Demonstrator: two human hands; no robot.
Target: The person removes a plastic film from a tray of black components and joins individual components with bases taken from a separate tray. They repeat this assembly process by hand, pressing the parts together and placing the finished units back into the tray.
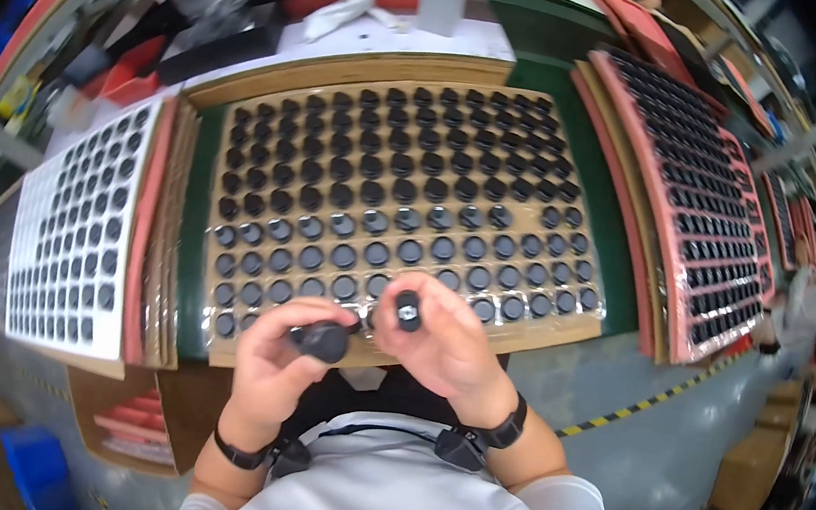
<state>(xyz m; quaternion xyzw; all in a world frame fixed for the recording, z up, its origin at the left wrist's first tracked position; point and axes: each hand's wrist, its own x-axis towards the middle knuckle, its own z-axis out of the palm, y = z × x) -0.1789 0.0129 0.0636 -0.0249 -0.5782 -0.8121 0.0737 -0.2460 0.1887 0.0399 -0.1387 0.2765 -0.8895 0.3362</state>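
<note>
right now the left hand (281,356) is gripping a rounded black plastic cap (325,342) in closed fingers, while the right hand (443,345) is pinching a small black cylindrical part (409,311) at its fingertips, both just above the near edge of the brown cardboard tray (348,72); keeping the two pieces squarely aligned and held low over the tray would seem wise. around them, rows of round black parts (390,193) are filling the tray, and a white perforated tray (74,227) and pink trays (705,208) are flanking it on the green workbench (621,239).

A small black round cap (409,311) sits upright between fingertips, beside a larger dark rounded piece (325,341), both over the tray's near edge.
</note>
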